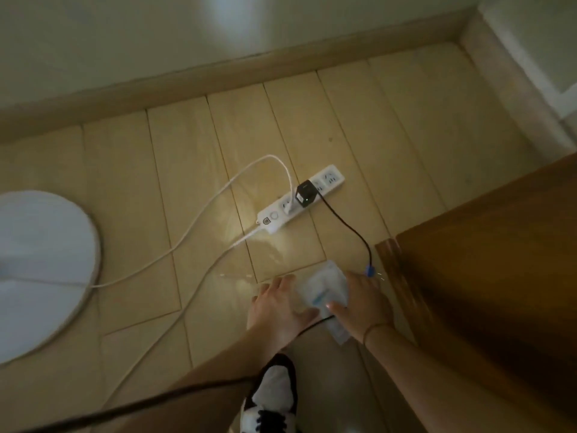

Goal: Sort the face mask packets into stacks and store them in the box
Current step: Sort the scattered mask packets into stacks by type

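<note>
A small bunch of clear face mask packets (324,287) with pale blue masks inside is low over the wooden floor, near the bottom middle of the head view. My right hand (363,303) grips the bunch from the right, thumb across its front. My left hand (278,304) lies against the left side of the bunch with fingers spread and straight. One more packet (338,332) sticks out below my right hand. No box is in view.
A white power strip (301,203) with a black charger and white and black cables lies on the floor (187,182) ahead. A round white fan base (40,270) is at left, a brown wooden cabinet (487,276) at right. My shoe (273,398) is below.
</note>
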